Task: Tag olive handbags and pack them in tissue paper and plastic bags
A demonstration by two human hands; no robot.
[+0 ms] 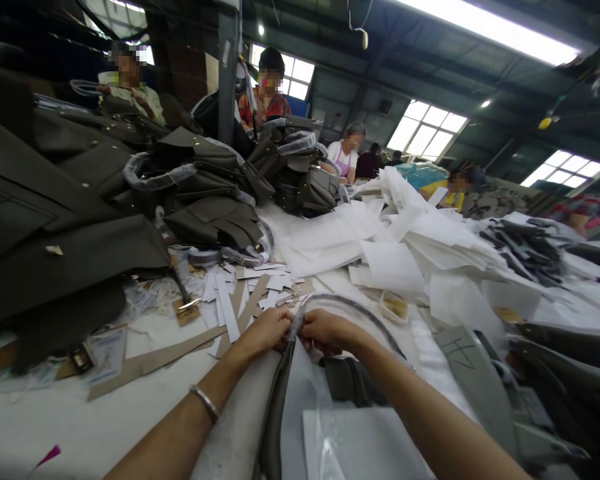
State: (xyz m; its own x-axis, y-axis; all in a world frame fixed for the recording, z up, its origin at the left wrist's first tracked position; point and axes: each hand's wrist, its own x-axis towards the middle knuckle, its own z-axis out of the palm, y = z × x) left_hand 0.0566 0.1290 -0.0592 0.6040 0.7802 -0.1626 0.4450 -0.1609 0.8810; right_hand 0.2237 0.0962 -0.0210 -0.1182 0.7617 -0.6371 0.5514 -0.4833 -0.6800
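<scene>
My left hand (266, 331) and my right hand (326, 331) meet at the middle of the table, both pinched on the plastic-wrapped handle (351, 307) of an olive-grey bag (351, 380). The handle arches up and to the right from my fingers. The bag lies in front of me, partly under my right forearm, with white wrapping paper (365, 443) over it. My left wrist wears a silver bracelet (206, 403).
A heap of olive-grey bags (70, 220) fills the left side. Cardboard and paper strips (240, 293) lie beyond my hands. White paper sheets (410, 253) pile up at the right, dark parts (525, 250) farther right. Several other people sit at the far side.
</scene>
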